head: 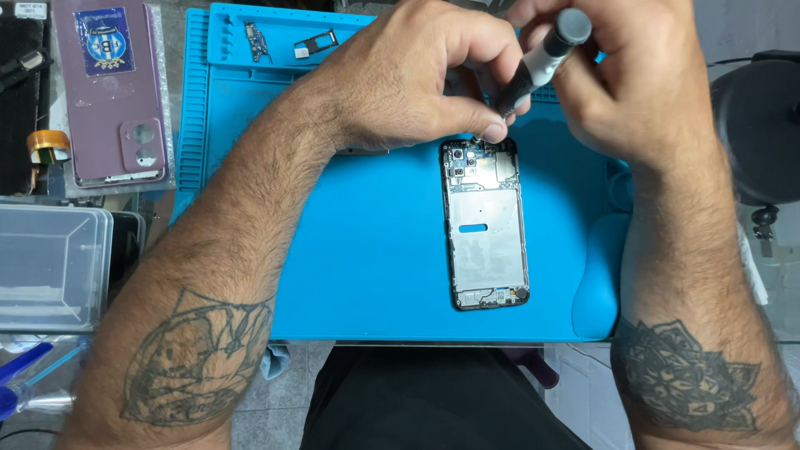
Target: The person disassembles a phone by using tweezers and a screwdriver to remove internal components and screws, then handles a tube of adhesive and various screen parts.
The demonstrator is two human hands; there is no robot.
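The opened smartphone (pixel 486 223) lay flat on the blue repair mat (pixel 375 250), light, rigid, its exposed boards fragile; best held by its edges. Left hand (pixel 417 75) fingers pinched its top corner; right hand (pixel 633 83) fingers gripped a precision screwdriver (pixel 542 60), tip probably there.

Blue mat (pixel 375 250), purple phone case (pixel 112 92), black-and-white screwdriver (pixel 542 58).

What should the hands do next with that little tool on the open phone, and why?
Probably lower the screwdriver tip straight onto the phone's top edge. The right hand holds it tilted just above there, and the left hand's fingertips already pinch that spot, steadying it on the blue mat.
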